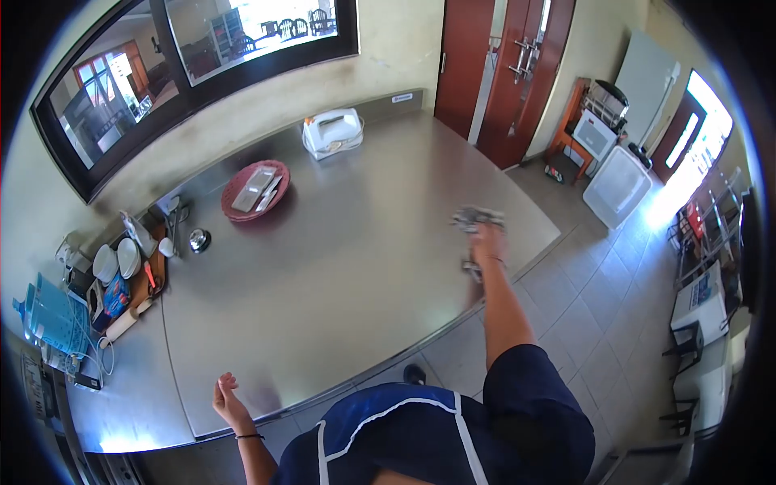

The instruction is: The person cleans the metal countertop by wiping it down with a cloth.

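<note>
Nearest the head camera is the person's dark blue apron (388,400), edged with white trim, and beyond it stretches a wide steel table (323,315). Out at the table's right side, near the edge, the right hand (487,245) is clamped on a grey patterned cloth (478,217); the cloth lies bunched on the steel, showing beyond the fingers and again beside the wrist. The left hand (229,398) is raised near the front edge, to the left of the apron, with its fingers bent inward; whether the thumb and fingertips meet, I cannot tell. A dark band (250,436) circles the left wrist.

Toward the back of the table, near the wall, sits a white appliance (333,133) with its cord beside it. Left of that, a pink basket (280,173) holds a pale, flat packet (254,188). Just beyond the basket's left side is a shiny metal bell (200,239). At the table's left end are two white bowls (117,260) side by side, a wooden board (158,279), a rolling pin (121,325) and a blue basket (56,311). Past the far right corner stand red-brown doors (519,73) with metal handles.
</note>
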{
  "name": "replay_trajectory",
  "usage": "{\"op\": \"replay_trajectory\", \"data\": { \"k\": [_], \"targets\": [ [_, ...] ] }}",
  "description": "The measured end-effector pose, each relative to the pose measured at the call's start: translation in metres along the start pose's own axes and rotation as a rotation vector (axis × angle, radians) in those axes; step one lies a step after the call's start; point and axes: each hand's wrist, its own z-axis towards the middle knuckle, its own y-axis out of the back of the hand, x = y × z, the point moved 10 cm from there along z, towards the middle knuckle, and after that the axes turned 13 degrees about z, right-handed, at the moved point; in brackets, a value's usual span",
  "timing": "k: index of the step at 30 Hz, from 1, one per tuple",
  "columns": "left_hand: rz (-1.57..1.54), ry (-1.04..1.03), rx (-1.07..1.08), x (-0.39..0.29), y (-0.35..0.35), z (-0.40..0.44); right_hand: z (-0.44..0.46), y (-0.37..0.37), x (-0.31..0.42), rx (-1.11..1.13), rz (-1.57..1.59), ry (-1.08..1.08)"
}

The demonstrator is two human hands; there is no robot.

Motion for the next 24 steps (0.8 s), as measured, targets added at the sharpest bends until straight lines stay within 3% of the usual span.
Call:
{"op": "replay_trajectory", "data": {
  "k": [2, 3, 5, 6, 7, 8, 9, 11, 13, 16, 17, 18, 19, 21, 22, 23, 24],
  "targets": [
    [0.189, -0.038, 0.001, -0.01, -0.043, -0.005, 0.023, 0.036, -0.051, -0.239, -0.085, -0.113],
    [0.482, -0.163, 0.033, -0.025, -0.068, -0.009, 0.044, 0.025, -0.053, -0.161, -0.112, -0.108],
    [0.782, -0.121, 0.122, -0.04, -0.117, -0.024, 0.076, -0.013, -0.049, -0.004, -0.167, -0.106],
    [0.932, -0.096, 0.167, -0.044, -0.135, -0.028, 0.088, -0.05, -0.027, -0.023, -0.207, 0.08],
    [0.993, -0.083, 0.243, -0.042, -0.149, -0.032, 0.081, -0.061, 0.029, 0.074, -0.051, 0.178],
    [1.015, -0.092, 0.205, -0.045, -0.154, -0.033, 0.065, -0.083, 0.075, 0.016, 0.316, 0.354],
    [1.036, -0.098, 0.165, -0.048, -0.159, -0.034, 0.048, -0.139, 0.123, 0.221, 0.291, 0.57],
    [1.053, -0.073, 0.117, -0.055, -0.162, -0.035, -0.028, -0.154, 0.225, 0.44, 0.356, 0.89],
    [1.044, -0.062, 0.118, -0.055, -0.161, -0.036, -0.085, -0.139, 0.283, 0.3, 0.363, 1.289],
    [1.037, -0.05, 0.103, -0.056, -0.158, -0.036, -0.043, -0.169, 0.295, 0.536, 0.368, 1.247],
    [1.038, -0.051, 0.094, -0.056, -0.158, -0.035, -0.009, -0.175, 0.293, 0.482, 0.341, 1.23],
    [1.039, -0.048, 0.089, -0.054, -0.158, -0.036, 0.039, -0.196, 0.283, 0.522, 0.365, 1.08],
    [1.02, -0.049, 0.075, -0.054, -0.157, -0.035, 0.088, -0.19, 0.272, 0.367, 0.461, 1.06],
    [1.014, -0.04, 0.068, -0.057, -0.157, -0.035, 0.202, -0.191, 0.219, 0.295, 0.405, 0.683],
    [1.011, -0.034, 0.061, -0.061, -0.157, -0.036, 0.25, -0.188, 0.184, 0.227, 0.097, 0.526],
    [1.007, -0.026, 0.053, -0.068, -0.158, -0.037, 0.278, -0.157, 0.152, 0.01, 0.054, 0.428],
    [1.023, -0.022, 0.055, -0.07, -0.159, -0.038, 0.306, -0.144, 0.112, 0.161, -0.035, 0.107]
  ]
}}
